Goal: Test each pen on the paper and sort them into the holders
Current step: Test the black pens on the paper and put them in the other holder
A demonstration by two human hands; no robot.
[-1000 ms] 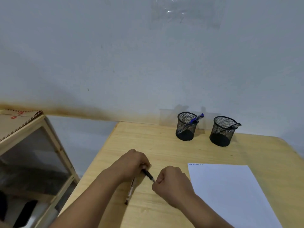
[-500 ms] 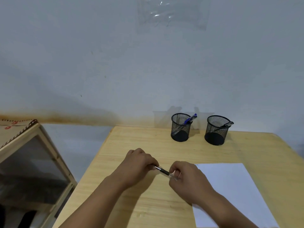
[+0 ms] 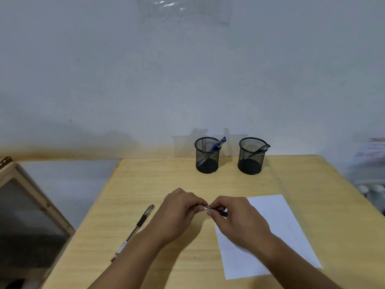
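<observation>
Both my hands hold one small black pen (image 3: 215, 210) between them above the wooden table (image 3: 145, 184). My left hand (image 3: 180, 213) grips its left end and my right hand (image 3: 237, 220) pinches its right part, just left of the white paper (image 3: 277, 224). A second pen (image 3: 136, 228) with a black cap lies loose on the table to the left of my left forearm. At the back stand two black mesh holders: the left holder (image 3: 206, 154) has a blue pen in it, the right holder (image 3: 251, 155) a dark pen.
A wooden-framed cabinet with a glass panel (image 3: 27, 207) stands off the table's left edge. The wall rises straight behind the holders. Some pale objects (image 3: 373, 190) sit beyond the table's right edge.
The camera view has shifted, so the loose pen on the left shows again. My hands have moved closer together on the pen and slightly right, toward the paper.
</observation>
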